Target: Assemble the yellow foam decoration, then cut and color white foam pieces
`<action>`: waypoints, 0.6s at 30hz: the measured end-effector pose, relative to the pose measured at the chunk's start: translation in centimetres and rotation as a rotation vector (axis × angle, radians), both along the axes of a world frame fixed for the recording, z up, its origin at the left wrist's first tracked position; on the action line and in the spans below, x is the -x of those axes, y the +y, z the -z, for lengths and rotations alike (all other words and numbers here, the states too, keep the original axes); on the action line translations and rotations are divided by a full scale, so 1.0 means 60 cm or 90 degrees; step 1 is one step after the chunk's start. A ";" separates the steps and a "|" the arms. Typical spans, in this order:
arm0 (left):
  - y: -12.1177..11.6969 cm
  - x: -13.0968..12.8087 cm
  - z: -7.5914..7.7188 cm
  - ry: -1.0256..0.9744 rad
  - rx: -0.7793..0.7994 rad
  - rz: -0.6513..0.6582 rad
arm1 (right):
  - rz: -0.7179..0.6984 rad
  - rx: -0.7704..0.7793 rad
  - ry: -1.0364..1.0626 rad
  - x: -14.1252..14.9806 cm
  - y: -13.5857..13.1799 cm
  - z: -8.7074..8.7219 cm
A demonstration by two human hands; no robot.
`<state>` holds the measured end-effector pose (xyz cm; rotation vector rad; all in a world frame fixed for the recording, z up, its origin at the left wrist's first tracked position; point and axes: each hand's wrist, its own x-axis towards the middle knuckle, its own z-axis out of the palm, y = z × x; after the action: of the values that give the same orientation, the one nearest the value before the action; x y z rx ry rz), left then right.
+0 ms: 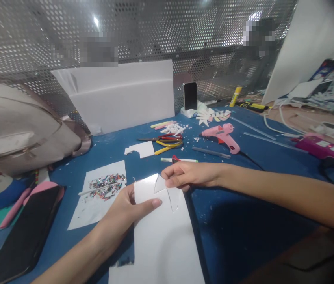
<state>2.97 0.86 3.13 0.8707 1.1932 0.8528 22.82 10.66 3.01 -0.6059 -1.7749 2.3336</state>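
Note:
A white foam board [167, 240] is held up over the blue table in front of me. It carries a dark-outlined pointed shape [161, 184] near its top edge, with a line running down from it. My left hand [137, 205] grips the board from the left, thumb flat on its face and fingers behind. At the top right corner my right hand [181, 175] is closed, thumb and fingers pinching the board beside the outlined shape. Scissors with a red handle [169, 139] lie beyond the hands, beside a notched white offcut [143, 150].
White paper [78, 217] with colourful chips lies left, near a dark phone [25, 236] and a bag [16, 126]. A pink glue gun [224, 137], glue sticks [211, 152] and an upright phone [190, 96] stand or lie farther back. A magenta tool [323, 149] is at right.

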 end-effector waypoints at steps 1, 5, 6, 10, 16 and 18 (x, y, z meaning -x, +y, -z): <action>0.000 0.000 0.000 0.000 0.000 0.000 | 0.001 0.000 0.000 0.000 0.000 0.000; 0.000 0.000 0.000 -0.003 0.001 0.003 | 0.002 -0.007 0.001 -0.001 0.001 -0.001; 0.000 0.000 -0.001 -0.004 0.002 0.006 | 0.002 -0.003 0.003 -0.001 0.001 0.000; 0.000 -0.001 -0.004 -0.013 0.005 0.013 | -0.005 0.041 0.019 0.001 0.002 0.009; -0.002 -0.003 -0.012 -0.033 0.001 0.014 | -0.017 0.084 0.001 0.003 0.000 0.011; -0.002 -0.004 -0.012 -0.036 0.001 0.013 | -0.011 0.076 -0.009 0.003 -0.001 0.009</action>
<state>3.21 0.71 3.86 0.8508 1.1341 0.8543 22.67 10.61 2.47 -0.6284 -1.6625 2.4665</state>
